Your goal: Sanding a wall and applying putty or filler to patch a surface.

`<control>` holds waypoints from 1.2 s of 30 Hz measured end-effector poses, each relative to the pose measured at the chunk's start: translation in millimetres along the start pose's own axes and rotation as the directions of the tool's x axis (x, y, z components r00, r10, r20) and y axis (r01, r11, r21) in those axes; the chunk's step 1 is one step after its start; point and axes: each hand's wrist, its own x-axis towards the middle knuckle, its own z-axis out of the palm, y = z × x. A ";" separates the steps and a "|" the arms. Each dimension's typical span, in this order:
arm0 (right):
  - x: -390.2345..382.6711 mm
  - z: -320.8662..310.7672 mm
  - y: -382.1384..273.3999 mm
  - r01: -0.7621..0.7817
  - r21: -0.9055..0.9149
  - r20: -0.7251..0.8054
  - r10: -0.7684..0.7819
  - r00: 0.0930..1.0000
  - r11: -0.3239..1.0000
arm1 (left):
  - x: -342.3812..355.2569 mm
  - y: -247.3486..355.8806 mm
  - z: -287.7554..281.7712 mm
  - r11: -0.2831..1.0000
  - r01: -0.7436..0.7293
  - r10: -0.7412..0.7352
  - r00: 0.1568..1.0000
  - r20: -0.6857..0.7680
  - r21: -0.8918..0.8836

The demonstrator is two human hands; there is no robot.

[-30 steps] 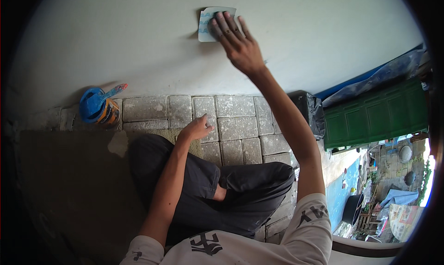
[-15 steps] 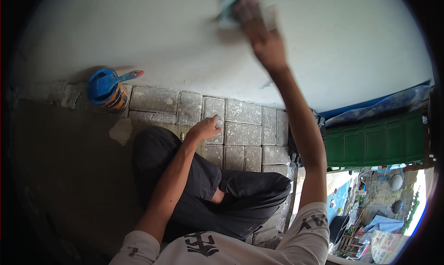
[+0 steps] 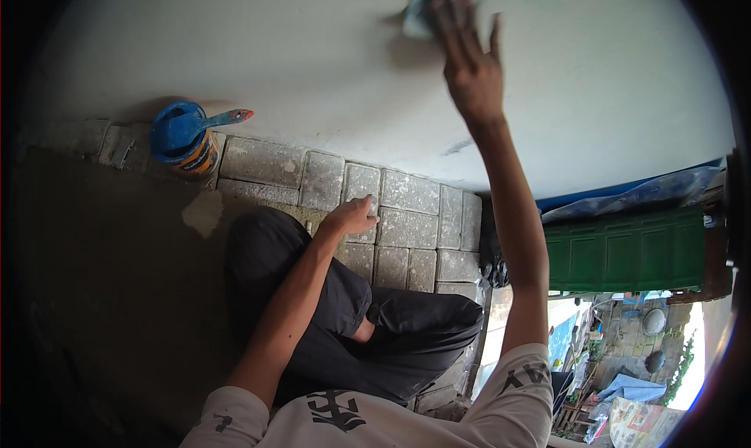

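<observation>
Open wall (image 3: pixel 274 49) lies above the can (image 3: pixel 197 159) blocking its lower left.

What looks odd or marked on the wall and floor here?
A dark smudge mars the otherwise pale wall, below the right hand and left of its forearm. A pale irregular patch also breaks the dark floor.

The shirt (image 3: pixel 407 428) is off-white, with 2 short, loose sleeves. A bold black print (image 3: pixel 336 410) of angular, interlocking strokes sits on its chest. The right sleeve (image 3: pixel 512 409) carries large dark lettering; the left sleeve (image 3: pixel 235 417) has 1 smaller dark mark close to its hem. The trousers (image 3: pixel 301 292) are charcoal to black, plain, roomy and creased, with 1 bare ankle (image 3: pixel 363 330) showing at a cuff. 1 small round spot marks the left forearm (image 3: pixel 297 311), and the 2 forearms are bare.
</observation>
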 end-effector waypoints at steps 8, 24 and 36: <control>-19.6 28.5 -36.1 0.252 0.083 0.027 -0.255 0.967 0.964 | -0.3 -4.8 3.5 0.999 0.000 -0.002 0.999 -0.041 -0.043; -10.6 23.3 -42.9 0.098 0.275 0.042 -0.114 0.993 0.956 | -1.7 -0.7 5.5 0.999 -0.041 0.040 0.998 -0.047 -0.016; 13.8 12.0 -46.1 0.087 0.161 0.011 -0.090 0.996 0.983 | -6.0 6.4 -4.7 0.997 0.002 -0.003 1.000 -0.015 -0.072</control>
